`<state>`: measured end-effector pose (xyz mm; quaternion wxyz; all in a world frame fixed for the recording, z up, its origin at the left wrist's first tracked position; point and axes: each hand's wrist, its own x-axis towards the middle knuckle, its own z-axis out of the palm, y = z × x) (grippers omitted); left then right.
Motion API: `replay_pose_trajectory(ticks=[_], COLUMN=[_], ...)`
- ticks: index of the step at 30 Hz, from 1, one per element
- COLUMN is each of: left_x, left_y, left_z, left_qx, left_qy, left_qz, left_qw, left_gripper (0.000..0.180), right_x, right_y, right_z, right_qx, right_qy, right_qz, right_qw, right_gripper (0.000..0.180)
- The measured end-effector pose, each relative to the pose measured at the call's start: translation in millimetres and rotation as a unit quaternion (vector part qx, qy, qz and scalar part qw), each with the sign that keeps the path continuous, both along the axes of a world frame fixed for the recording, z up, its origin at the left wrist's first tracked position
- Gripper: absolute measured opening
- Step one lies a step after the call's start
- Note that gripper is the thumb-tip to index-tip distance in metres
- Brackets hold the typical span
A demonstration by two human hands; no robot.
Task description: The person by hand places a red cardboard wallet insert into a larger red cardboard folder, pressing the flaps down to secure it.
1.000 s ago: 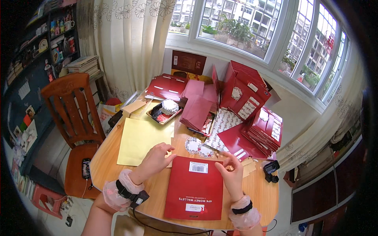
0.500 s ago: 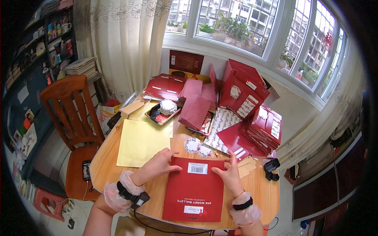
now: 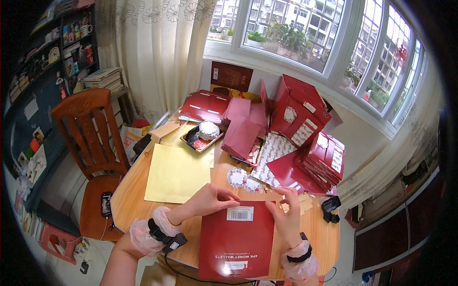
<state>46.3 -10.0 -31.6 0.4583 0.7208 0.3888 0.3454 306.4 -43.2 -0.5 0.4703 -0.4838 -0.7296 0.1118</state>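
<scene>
A flat red cardboard packet [image 3: 237, 238] lies before me on the wooden table, its printing upside down to me. It bears a white barcode label [image 3: 240, 213] and a small white logo panel nearer me. My left hand [image 3: 214, 199] is at its far left edge, thumb and forefinger close together on that edge. At the far right corner is my right hand [image 3: 287, 212], its thumb against the packet and its fingers curved but apart. A narrow brown strip shows along the far edge between my hands; I cannot tell whether it is a flap.
Yellow sheets [image 3: 179, 174] lie at left. Beyond are round floral cards [image 3: 237, 177], a black tray [image 3: 194, 145] of round pieces, dull-red envelopes [image 3: 239, 138] and stacked red packets [image 3: 320, 157]. A small black device [image 3: 330, 205] sits at the right edge; a wooden chair [image 3: 90, 138] stands left.
The packet has slid slightly toward me. My left hand has moved right along its far edge and its fingers have drawn together; my right hand has shifted a little right.
</scene>
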Motion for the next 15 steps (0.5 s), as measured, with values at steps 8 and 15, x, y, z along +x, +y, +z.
replay_pose_trajectory(ticks=[8,15], left_x=[7,9], left_y=[-5,-12], left_z=[5,11], left_qx=[0.008,0.013], left_qy=[-0.044,-0.067], left_qz=[0.001,0.030], left_qw=[0.999,0.997], left_gripper=[0.021,0.018], right_x=[-10,-17], right_y=[2,17], right_z=[21,36], right_qx=[-0.107,-0.105], right_qy=[0.047,0.029], right_qz=[0.171,0.156], right_qw=[0.978,0.982], right_gripper=[0.009,0.010])
